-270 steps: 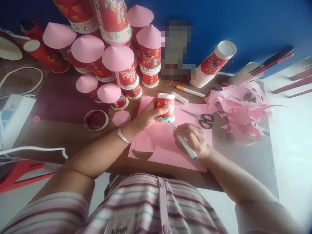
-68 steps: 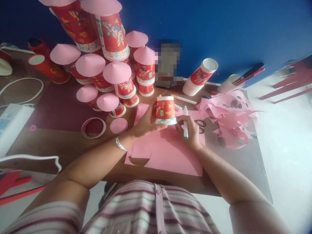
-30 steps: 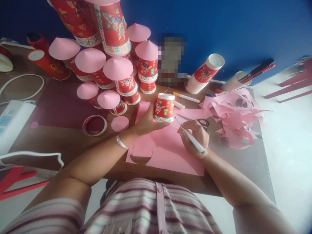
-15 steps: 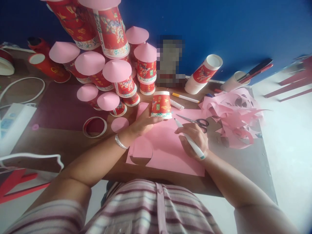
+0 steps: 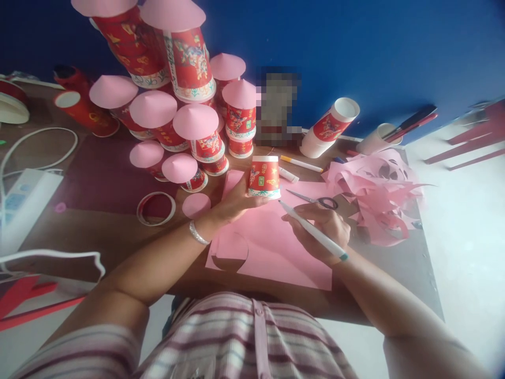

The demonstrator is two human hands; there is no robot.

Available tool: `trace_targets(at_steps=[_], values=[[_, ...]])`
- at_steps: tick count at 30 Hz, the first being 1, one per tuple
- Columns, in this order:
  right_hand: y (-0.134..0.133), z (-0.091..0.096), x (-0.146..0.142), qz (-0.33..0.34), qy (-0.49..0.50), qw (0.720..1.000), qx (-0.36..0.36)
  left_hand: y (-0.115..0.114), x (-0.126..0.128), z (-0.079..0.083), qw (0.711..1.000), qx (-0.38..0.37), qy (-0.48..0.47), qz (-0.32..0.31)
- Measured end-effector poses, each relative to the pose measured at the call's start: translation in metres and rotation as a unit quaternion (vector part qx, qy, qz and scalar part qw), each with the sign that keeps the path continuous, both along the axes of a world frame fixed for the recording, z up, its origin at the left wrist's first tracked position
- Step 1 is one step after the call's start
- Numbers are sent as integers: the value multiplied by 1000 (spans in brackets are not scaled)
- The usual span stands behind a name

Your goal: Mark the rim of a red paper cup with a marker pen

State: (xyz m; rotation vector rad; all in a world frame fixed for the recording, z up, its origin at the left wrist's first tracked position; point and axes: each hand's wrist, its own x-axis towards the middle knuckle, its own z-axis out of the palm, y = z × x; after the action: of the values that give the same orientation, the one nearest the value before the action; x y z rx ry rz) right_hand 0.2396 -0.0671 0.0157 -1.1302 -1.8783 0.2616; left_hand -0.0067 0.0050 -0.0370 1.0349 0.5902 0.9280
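My left hand (image 5: 236, 202) grips a red paper cup (image 5: 264, 176), held upside down with its rim low. A teal pattern runs along the cup's white rim band. In my right hand (image 5: 325, 229) is a white marker (image 5: 315, 235) with a teal end, its tip pointing up toward the cup's rim with a small gap between. Under both hands lies pink paper (image 5: 276, 252) with a round piece cut out at its lower left. Scissors (image 5: 311, 199) rest on the paper behind my right hand.
Red cups with pink paper cones (image 5: 196, 122) stand stacked at the back left. Pink scraps (image 5: 379, 189) are heaped on the right. A stack of white cups (image 5: 329, 129), a pen cup (image 5: 381, 139) and a tape ring (image 5: 156, 208) are on the table. A power strip (image 5: 29, 205) lies far left.
The view has shifted slightly. My left hand has turned the cup a little, and the marker in my right hand now sits nearer the cup's lower edge.
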Motion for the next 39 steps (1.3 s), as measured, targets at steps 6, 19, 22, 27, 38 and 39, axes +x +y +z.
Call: trace_targets(at_steps=[6, 19, 22, 27, 38, 39], values=[[17, 3, -1, 42, -16, 999, 0, 2, 2, -2, 999, 0, 35, 31], [22, -18, -6, 37, 20, 997, 63, 2, 3, 2, 996, -17, 74, 51], [20, -19, -6, 32, 13, 998, 48, 3, 4, -4, 997, -5, 75, 37], [22, -19, -7, 31, -3, 997, 68, 3, 4, -5, 997, 9, 73, 31], [30, -18, -7, 81, -1, 991, 109, 1, 6, 0, 993, -4, 109, 39], [31, -18, -7, 82, -3, 990, 112, 1, 6, 2, 993, -3, 110, 38]])
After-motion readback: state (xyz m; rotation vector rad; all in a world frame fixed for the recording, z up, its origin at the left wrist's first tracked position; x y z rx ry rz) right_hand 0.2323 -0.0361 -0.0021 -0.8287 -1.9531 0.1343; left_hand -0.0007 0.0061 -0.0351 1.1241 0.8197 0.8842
